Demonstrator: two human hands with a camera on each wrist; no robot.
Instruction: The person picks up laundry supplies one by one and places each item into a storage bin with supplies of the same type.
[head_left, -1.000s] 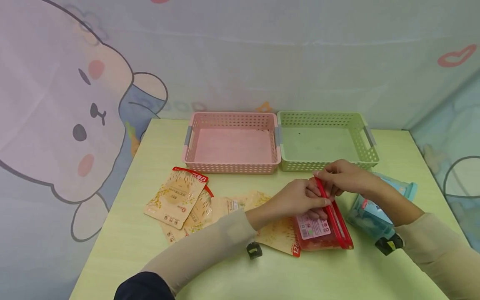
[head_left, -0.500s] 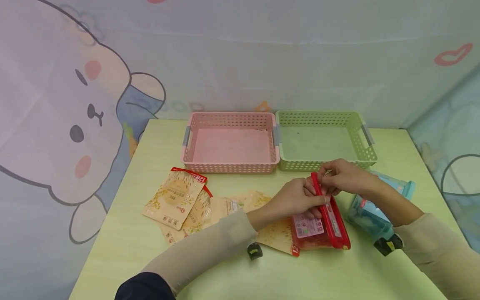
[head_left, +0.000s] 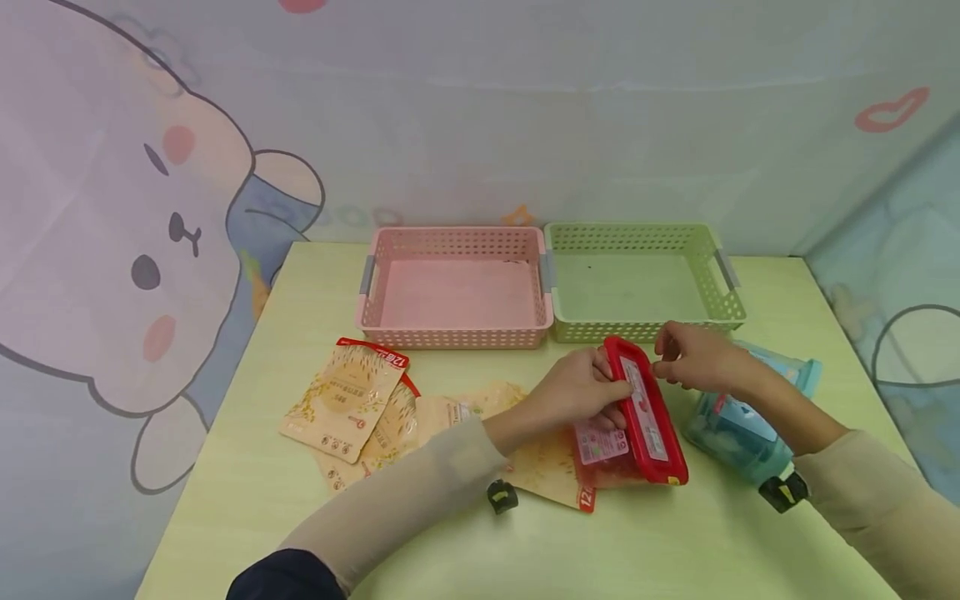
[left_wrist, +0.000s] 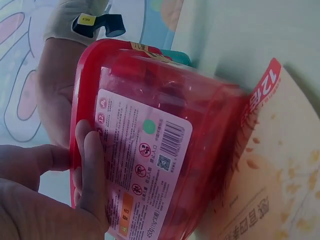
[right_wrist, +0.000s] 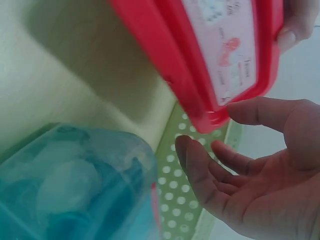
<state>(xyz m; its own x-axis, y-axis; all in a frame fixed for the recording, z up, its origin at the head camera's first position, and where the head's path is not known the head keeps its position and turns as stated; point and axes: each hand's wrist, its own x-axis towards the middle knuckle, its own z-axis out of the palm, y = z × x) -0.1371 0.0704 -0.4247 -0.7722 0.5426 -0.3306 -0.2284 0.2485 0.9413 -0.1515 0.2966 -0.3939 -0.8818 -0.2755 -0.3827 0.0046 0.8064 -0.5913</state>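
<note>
My left grip (head_left: 573,392) pinches the red tub (head_left: 647,417) by its rim, near side of the green basket (head_left: 611,332); it's probably light, stiff, slick, best held there, my right grip (head_left: 699,358) loosely parted beside it.

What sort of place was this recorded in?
Probably a staged tabletop set indoors: a creased cartoon-print backdrop hangs behind a table bearing a pink basket and a green basket.
</note>
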